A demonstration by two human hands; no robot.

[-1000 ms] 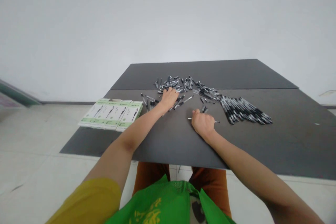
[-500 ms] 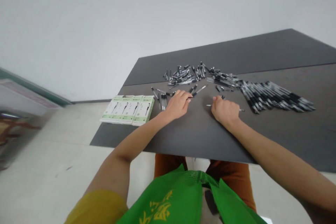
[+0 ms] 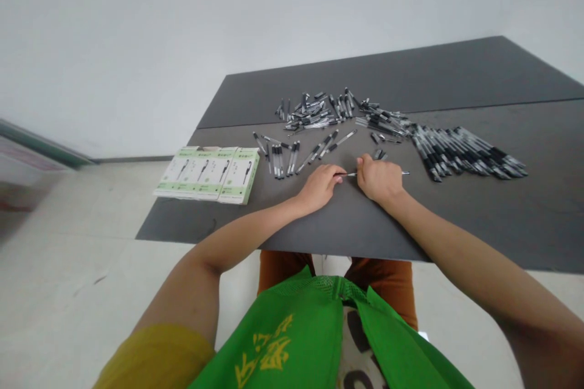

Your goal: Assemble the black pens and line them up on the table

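Note:
My right hand point(image 3: 379, 179) is closed around a clear pen point(image 3: 406, 173); one end sticks out to the right and its tip points left between my hands. My left hand point(image 3: 321, 186) pinches a small dark piece point(image 3: 340, 174) that looks like a pen cap, at the pen's tip. Whether the cap is over the tip cannot be made out. Just beyond my left hand lie several loose pens point(image 3: 325, 144). Some small dark caps point(image 3: 379, 154) rest behind my right hand.
On the dark grey table point(image 3: 292, 231), a row of pens point(image 3: 460, 152) lies at the right. A jumbled heap of pens and pen parts point(image 3: 314, 114) spreads farther back. Green and white boxes point(image 3: 207, 175) sit at the left edge. A white wall point(image 3: 292, 12) stands behind.
My left hand has moved away from the loose pens towards my right hand, holding the dark piece. My right hand has turned slightly, and the pen's tip now meets that piece. The view has shifted.

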